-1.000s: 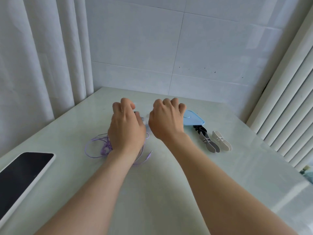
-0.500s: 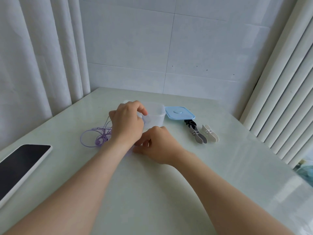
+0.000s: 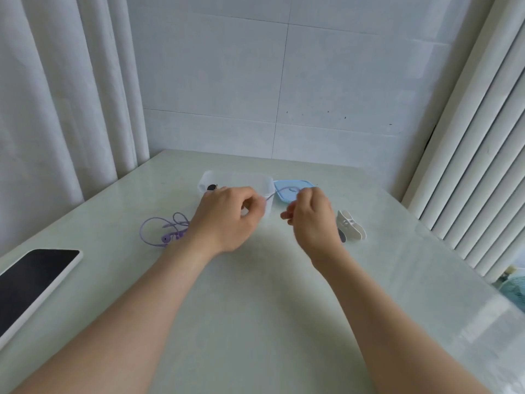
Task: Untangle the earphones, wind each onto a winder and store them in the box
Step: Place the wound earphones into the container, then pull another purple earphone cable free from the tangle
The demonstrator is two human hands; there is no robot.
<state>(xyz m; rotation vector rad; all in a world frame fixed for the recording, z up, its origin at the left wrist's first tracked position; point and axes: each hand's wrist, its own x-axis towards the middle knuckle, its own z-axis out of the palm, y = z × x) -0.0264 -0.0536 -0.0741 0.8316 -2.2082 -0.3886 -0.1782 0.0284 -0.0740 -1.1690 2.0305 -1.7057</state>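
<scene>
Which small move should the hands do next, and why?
Probably pull the right hand gently rightward, feeding cord through the left hand. Both hands pinch a short cord stretch, while the tangle lies looped beside the left wrist, so drawing slowly should loosen it.

- A single wide-angle camera sat on the person's head and looked forward and down across the desk (image 3: 255, 322).
- It faced the tiled wall (image 3: 284, 81) beyond the desk's far edge, with a curtain (image 3: 56, 109) at the left and a ribbed white panel (image 3: 468, 166) at the right.
- The left hand (image 3: 227, 220) and right hand (image 3: 312, 220) lay near the middle of the frame, close under the lens, their arms running in from the bottom edge.
- The wide lens made upright lines at both sides lean inward.
</scene>
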